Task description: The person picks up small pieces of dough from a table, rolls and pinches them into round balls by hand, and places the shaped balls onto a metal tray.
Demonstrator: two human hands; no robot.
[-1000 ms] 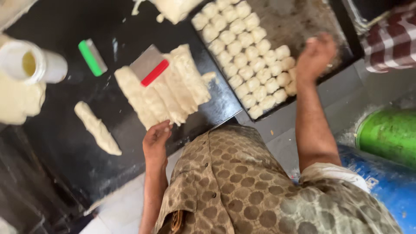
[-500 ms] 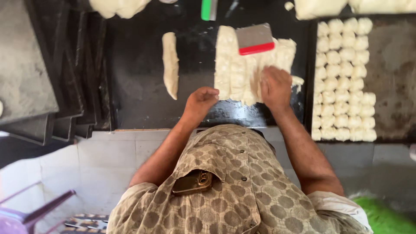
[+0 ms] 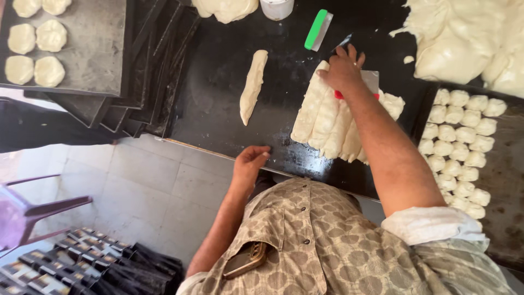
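At the bottom of the frame, nearest the camera, is the person's patterned beige shirt (image 3: 327,246), with a dark flat phone (image 3: 244,260) poking out of the chest pocket at lower centre. In the lower left corner lies a row of dark packets (image 3: 71,262) with pale rectangular labels, on the tiled floor (image 3: 142,186).

Just above the shirt, the left hand (image 3: 248,164) rests at the near edge of the black worktop (image 3: 218,93), fingers loosely curled and holding nothing. The right hand (image 3: 343,68) reaches further, to the upper centre, its fingers spread and pressing down on a metal scraper with a red handle (image 3: 372,82); whether it actually grips the handle cannot be told. The scraper sits on the far end of a batch of dough logs (image 3: 333,123) lying side by side in the middle of the worktop. A single dough log (image 3: 253,84) lies apart to their left.

At the right edge, a dark tray (image 3: 502,180) carries rows of small dough pieces (image 3: 456,147). Beyond the hands, a green-handled scraper (image 3: 318,28) lies at top centre, beside a white cup (image 3: 277,8). A large dough mass (image 3: 469,41) fills the upper right, and a tray with round dough discs (image 3: 35,52) sits upper left.
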